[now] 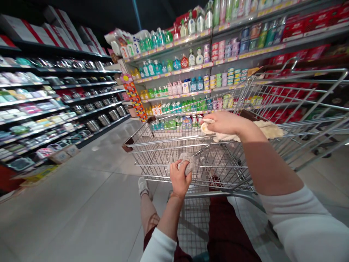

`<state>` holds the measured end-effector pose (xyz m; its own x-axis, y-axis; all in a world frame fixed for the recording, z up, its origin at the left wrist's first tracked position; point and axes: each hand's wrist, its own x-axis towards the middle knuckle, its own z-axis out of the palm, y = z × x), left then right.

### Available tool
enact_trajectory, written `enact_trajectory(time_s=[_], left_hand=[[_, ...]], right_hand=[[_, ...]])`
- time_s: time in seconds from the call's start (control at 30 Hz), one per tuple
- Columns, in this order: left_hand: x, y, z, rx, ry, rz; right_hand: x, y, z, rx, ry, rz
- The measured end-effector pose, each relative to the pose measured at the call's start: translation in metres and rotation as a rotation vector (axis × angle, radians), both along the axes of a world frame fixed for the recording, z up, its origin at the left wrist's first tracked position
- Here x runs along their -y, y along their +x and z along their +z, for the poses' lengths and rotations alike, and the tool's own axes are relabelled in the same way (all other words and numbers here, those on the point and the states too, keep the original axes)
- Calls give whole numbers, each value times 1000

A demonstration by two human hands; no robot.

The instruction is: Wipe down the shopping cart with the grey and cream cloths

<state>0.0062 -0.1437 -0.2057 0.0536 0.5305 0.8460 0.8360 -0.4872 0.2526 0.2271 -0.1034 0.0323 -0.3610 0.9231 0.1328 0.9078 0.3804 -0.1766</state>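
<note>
A wire shopping cart [152,147] stands crosswise in front of me. My left hand [179,178] is closed round a greyish, rough-textured scrubbing ball [187,162], held against the wires of the near side. Higher and to the right, my right hand [222,123] grips a cream-coloured cloth [268,129] at the cart's top rail. Part of the cloth is bunched under the fingers, and the rest trails rightward along the rail. The palm hides where the cloth meets the metal.
A second wire cart [302,87] adjoins on the right. Behind stand shelves of soap and lotion bottles [192,23]. Shelves of metal pots [103,120] line the left, with cardboard boxes [61,155] low on the floor side. Grey tiled floor [89,203] extends at left.
</note>
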Motion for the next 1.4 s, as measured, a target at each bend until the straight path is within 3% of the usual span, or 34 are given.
enact_trajectory(time_s=[0.17, 0.27, 0.37, 0.47, 0.6, 0.7, 0.77, 0.87, 0.93, 1.03, 1.1, 1.17, 1.2, 1.27, 1.4], left_hand=[[-10, -4, 76, 230, 211, 121], [-17, -3, 98, 241, 238, 93], [-23, -2, 87, 224, 261, 63], [-27, -4, 49, 175, 232, 32], [-21, -13, -10, 53, 58, 34], [-11, -20, -33, 8, -73, 76], [-5, -22, -33, -8, -144, 113], [0, -27, -15, 25, -170, 174], [1, -33, 7, 135, -77, 248], [0, -43, 54, 324, 181, 323], [-4, -46, 84, 355, 297, 300], [-11, -45, 104, 301, 293, 237], [-16, -43, 107, 253, 253, 194], [-27, -39, 98, 157, 174, 121], [-41, -33, 42, 145, 165, 159]], right_hand=[[-2, 1, -2, -6, 5, 5], [-4, 3, -3, -10, 2, -7], [-5, 4, -4, 3, -3, -9], [-4, 3, -3, 3, 10, -9], [-2, 2, -3, -7, 9, -24], [-2, 0, -2, 3, 14, -14], [-3, -1, -3, 7, 19, -2], [-5, -3, -3, 10, 15, 2], [-7, -3, -4, 18, 13, 4], [-8, -2, -5, 14, 19, 15], [-9, 0, -6, 0, 25, 27], [-9, 1, -7, -8, 26, 33], [-10, 2, -7, -9, 26, 36], [-10, 2, -8, -6, 27, 36], [-7, 0, -6, 5, 24, 33]])
